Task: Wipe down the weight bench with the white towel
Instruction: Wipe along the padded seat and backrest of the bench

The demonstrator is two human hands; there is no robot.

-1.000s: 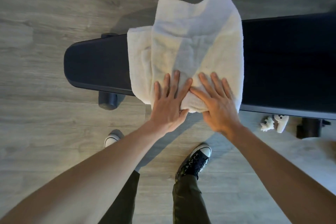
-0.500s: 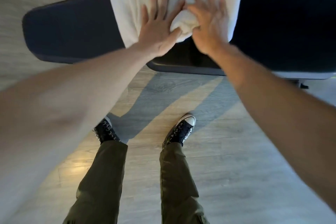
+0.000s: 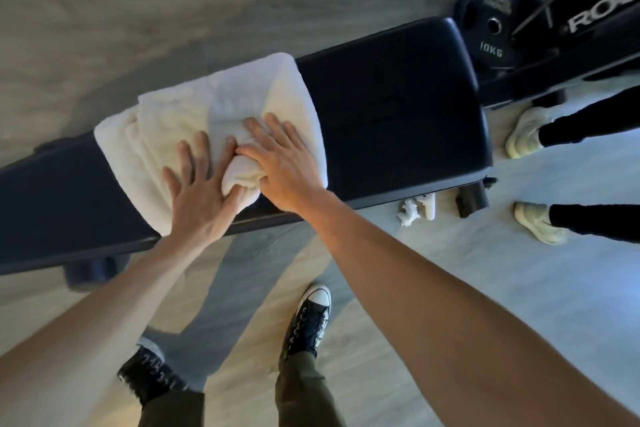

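Bench (image 3: 388, 107) left end cut by frame edge; surface under towel (image 3: 194, 114) hidden; far floor (image 3: 138, 10) blurred.

Grey wood-look floor (image 3: 104, 10), possibly laminate

a long, dark navy padded weight bench (image 3: 391, 107) runs slantwise across a grey wood-plank floor (image 3: 104, 10). a white, thick terry towel (image 3: 194, 121) lies bunched across the bench near its middle, spanning from the far edge to the near edge, folds gathered toward the near edge. the bench's right end is bare. on the floor just beside the bench's near right corner lie small white plastic pieces (image 3: 417, 210); a black 10kg weight plate (image 3: 490, 31) stands past the right end.
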